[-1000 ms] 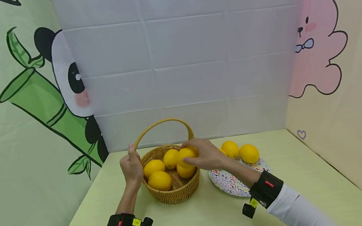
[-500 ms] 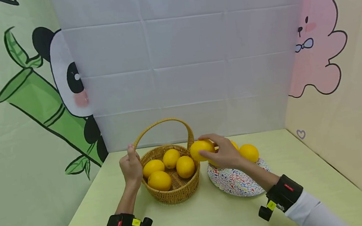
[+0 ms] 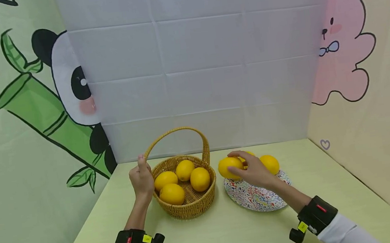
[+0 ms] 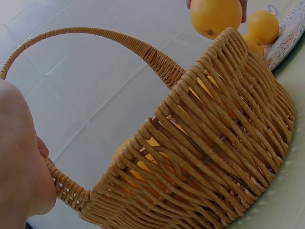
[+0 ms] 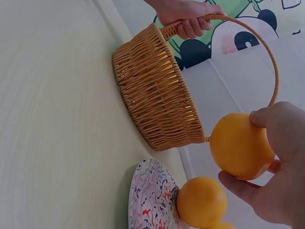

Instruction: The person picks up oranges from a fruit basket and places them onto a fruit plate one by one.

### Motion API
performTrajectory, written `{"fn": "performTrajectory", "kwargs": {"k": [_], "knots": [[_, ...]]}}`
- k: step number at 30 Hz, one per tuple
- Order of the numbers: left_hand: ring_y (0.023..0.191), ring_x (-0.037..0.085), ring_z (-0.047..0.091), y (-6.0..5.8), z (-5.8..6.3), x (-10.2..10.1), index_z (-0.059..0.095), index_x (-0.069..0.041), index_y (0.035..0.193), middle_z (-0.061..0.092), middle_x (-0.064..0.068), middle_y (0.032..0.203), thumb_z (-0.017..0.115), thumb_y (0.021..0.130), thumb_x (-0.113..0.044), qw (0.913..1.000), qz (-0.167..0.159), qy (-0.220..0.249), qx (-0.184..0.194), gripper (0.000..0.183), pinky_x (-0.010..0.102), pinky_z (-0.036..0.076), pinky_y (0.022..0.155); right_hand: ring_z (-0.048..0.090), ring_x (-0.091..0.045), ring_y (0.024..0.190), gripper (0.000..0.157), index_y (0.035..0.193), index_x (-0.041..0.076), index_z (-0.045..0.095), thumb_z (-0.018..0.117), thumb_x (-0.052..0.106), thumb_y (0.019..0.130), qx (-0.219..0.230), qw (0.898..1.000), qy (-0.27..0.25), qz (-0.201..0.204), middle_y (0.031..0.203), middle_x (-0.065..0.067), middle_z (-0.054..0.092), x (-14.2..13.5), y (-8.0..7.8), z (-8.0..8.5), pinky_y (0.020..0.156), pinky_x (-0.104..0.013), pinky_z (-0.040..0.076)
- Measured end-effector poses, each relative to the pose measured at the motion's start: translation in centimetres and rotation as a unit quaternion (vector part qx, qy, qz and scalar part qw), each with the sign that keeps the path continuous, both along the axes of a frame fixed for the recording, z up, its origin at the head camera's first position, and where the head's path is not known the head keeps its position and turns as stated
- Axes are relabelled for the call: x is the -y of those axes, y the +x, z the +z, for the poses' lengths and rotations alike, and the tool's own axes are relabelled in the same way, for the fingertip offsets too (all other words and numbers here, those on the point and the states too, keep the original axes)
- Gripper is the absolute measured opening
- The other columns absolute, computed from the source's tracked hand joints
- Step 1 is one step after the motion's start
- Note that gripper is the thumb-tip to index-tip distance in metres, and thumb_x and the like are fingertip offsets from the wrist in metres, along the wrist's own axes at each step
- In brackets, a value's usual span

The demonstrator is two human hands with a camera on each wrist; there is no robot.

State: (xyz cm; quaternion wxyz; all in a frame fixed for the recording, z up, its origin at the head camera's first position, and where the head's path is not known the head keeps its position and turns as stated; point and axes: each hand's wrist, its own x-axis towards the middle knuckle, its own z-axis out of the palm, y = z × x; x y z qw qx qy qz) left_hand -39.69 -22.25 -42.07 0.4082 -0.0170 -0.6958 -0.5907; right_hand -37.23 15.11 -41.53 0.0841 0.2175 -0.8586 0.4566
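My left hand point(image 3: 142, 180) grips the left side of the tall handle point(image 3: 176, 130) of a round wicker basket point(image 3: 187, 211). Several yellow-orange oranges point(image 3: 172, 194) lie inside it. Between thumb and fingers, my right hand point(image 3: 255, 170) holds another orange point(image 5: 240, 145), to the right of the basket and above the back left part of a speckled plate point(image 3: 254, 197). On that plate sit more oranges point(image 3: 270, 164), partly hidden behind the right hand. In the left wrist view the held orange point(image 4: 215, 16) shows beyond the basket's rim.
Basket and plate stand side by side on a pale table point(image 3: 208, 240). A grey-white sheet point(image 3: 205, 88) hangs behind them. Walls with a panda point(image 3: 75, 83) and a pink animal point(image 3: 343, 60) flank the table.
My right hand has carried an orange out from over the basket, rightward and then lower over the plate. The left hand has stayed on the handle, and the basket has not moved.
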Motion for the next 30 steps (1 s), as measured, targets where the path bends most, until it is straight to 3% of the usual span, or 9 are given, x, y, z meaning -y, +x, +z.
{"fn": "performTrajectory", "kwargs": {"k": [10, 20, 30], "knots": [[0.041, 0.009, 0.025, -0.1, 0.0, -0.7, 0.042, -0.015, 0.048, 0.029, -0.012, 0.044, 0.040, 0.109, -0.051, 1.0000, 0.008, 0.001, 0.001, 0.071, 0.023, 0.018, 0.041, 0.061, -0.023, 0.103, 0.054, 0.143, 0.019, 0.059, 0.073, 0.039, 0.096, 0.025, 0.999, 0.006, -0.020, 0.142, -0.005, 0.057, -1.2, -1.0, -2.9, 0.083, -0.038, 0.057], [0.040, 0.009, 0.026, -0.3, -0.1, -1.0, 0.043, -0.014, 0.049, 0.030, -0.013, 0.043, 0.041, 0.108, -0.052, 1.0000, 0.007, 0.004, 0.000, 0.071, 0.023, 0.018, 0.040, 0.058, -0.021, 0.119, 0.053, 0.141, 0.016, 0.061, 0.074, 0.039, 0.094, 0.013, 0.999, 0.030, -0.027, 0.142, -0.004, 0.059, -1.3, -1.5, -4.6, 0.098, -0.047, 0.052], [0.039, 0.010, 0.025, -0.3, -0.2, -0.9, 0.043, -0.014, 0.049, 0.030, -0.013, 0.042, 0.041, 0.108, -0.052, 1.0000, 0.006, 0.003, -0.002, 0.071, 0.023, 0.018, 0.039, 0.058, -0.019, 0.110, 0.052, 0.140, 0.017, 0.061, 0.074, 0.038, 0.095, -0.024, 0.998, 0.060, -0.014, 0.142, -0.004, 0.058, -1.4, -1.4, -5.5, 0.090, -0.041, 0.052]]}}
